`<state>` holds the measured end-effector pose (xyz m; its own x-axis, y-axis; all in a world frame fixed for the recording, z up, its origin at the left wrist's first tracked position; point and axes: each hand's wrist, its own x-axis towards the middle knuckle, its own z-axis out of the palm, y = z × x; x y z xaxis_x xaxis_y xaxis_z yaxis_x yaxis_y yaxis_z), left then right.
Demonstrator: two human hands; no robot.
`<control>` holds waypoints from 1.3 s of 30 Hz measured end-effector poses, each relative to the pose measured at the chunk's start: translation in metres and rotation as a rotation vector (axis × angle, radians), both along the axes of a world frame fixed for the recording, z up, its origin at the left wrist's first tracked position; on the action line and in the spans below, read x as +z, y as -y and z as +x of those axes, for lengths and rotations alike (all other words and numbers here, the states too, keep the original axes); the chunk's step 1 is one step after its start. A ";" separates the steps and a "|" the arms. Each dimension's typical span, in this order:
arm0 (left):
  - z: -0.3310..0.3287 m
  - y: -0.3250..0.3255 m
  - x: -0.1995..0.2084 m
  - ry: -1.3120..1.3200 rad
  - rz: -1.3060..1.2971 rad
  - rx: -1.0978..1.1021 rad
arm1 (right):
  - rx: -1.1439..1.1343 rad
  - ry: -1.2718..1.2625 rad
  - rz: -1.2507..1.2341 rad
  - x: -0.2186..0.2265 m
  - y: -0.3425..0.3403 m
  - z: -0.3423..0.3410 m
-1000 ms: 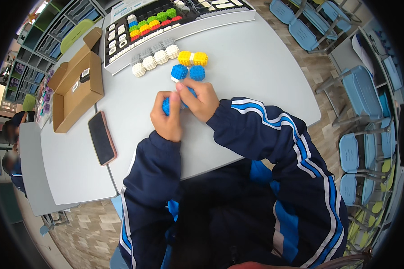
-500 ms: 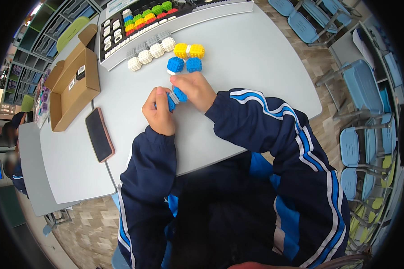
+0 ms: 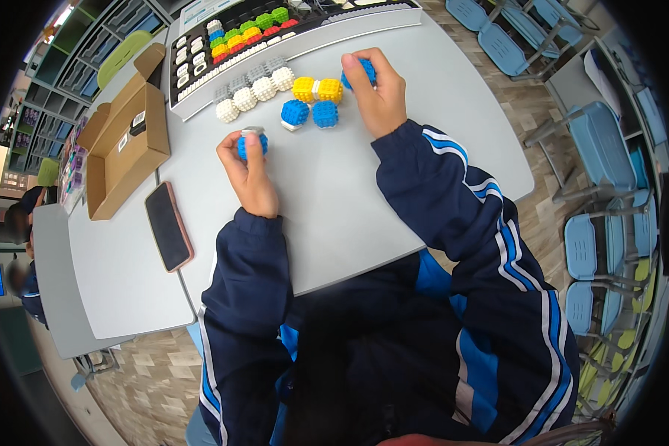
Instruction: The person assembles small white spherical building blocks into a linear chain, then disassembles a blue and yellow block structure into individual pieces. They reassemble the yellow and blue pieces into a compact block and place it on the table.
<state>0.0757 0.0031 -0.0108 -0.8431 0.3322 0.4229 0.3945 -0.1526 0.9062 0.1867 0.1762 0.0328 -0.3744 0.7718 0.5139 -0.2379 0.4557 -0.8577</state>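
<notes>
Between thumb and fingers, my left hand (image 3: 250,178) holds a blue studded block (image 3: 252,143) with a light grey piece (image 3: 253,131) on its top. Farther right and higher over the table, my right hand (image 3: 380,93) grips another blue studded block (image 3: 359,73), partly covered by the thumb and fingers. Between the hands lie two more blue blocks: one with a white piece under it (image 3: 294,114), and one to its right (image 3: 325,114). Just behind them is a pair of yellow studded blocks (image 3: 317,90) joined by a white piece.
White studded blocks (image 3: 253,94) and grey ones stand in rows behind my left hand. An open case (image 3: 186,104) of colourful pieces spans the table's back. An open cardboard box (image 3: 130,149) and a phone (image 3: 169,227) lie left. Light blue chairs (image 3: 600,141) stand at the right.
The blue blocks held together by both hands are now apart. My right hand has moved right and away with one; my left hand has moved slightly left with the other and the grey piece.
</notes>
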 end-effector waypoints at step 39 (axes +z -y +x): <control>0.007 0.011 0.030 -0.655 -0.352 0.026 | 0.231 0.048 0.337 0.001 0.000 0.012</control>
<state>0.0823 -0.0075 0.0191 -0.4645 0.5237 0.7141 0.8701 0.1201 0.4780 0.1989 0.1764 0.0342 -0.5480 0.4558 0.7013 -0.3302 0.6525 -0.6821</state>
